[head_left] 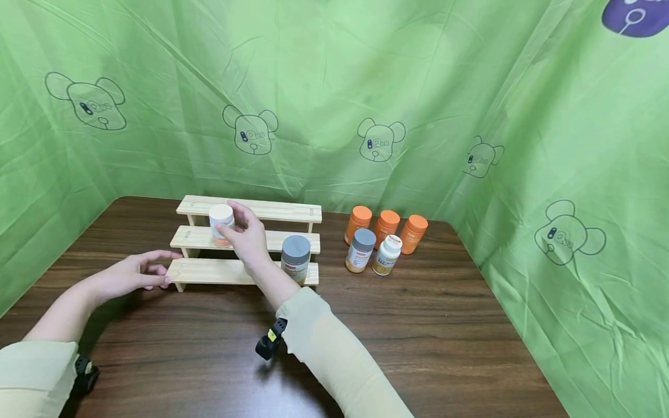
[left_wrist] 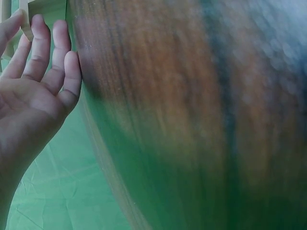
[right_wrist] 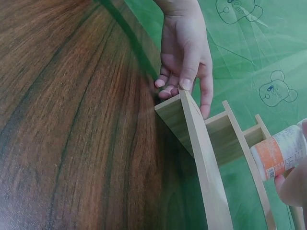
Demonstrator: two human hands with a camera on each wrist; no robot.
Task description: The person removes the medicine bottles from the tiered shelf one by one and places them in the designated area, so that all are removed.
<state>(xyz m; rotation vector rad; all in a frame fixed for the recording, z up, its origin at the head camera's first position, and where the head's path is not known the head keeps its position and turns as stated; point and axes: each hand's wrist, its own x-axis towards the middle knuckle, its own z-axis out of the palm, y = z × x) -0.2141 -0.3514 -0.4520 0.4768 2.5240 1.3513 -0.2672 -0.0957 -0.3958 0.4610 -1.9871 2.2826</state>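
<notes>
A three-tier wooden display rack [head_left: 209,271] stands on the table. My right hand [head_left: 251,239] grips a small white-capped bottle [head_left: 221,217] with an orange-and-white label, at the left part of the middle tier. In the right wrist view the bottle [right_wrist: 277,152] is at that tier's edge; whether its base rests fully there I cannot tell. My left hand [head_left: 137,271] holds the rack's left end, thumb at the bottom tier and index finger reaching behind, other fingers loosely curled. A grey-lidded bottle [head_left: 295,256] stands on the bottom tier's right end, just past my right forearm.
Right of the rack stand a grey-lidded bottle [head_left: 360,251], a white-capped bottle [head_left: 387,255] with a yellow label, and three orange bottles [head_left: 414,235] behind them. A green printed curtain [head_left: 324,87] hangs around the back and sides of the dark wooden table [head_left: 418,337].
</notes>
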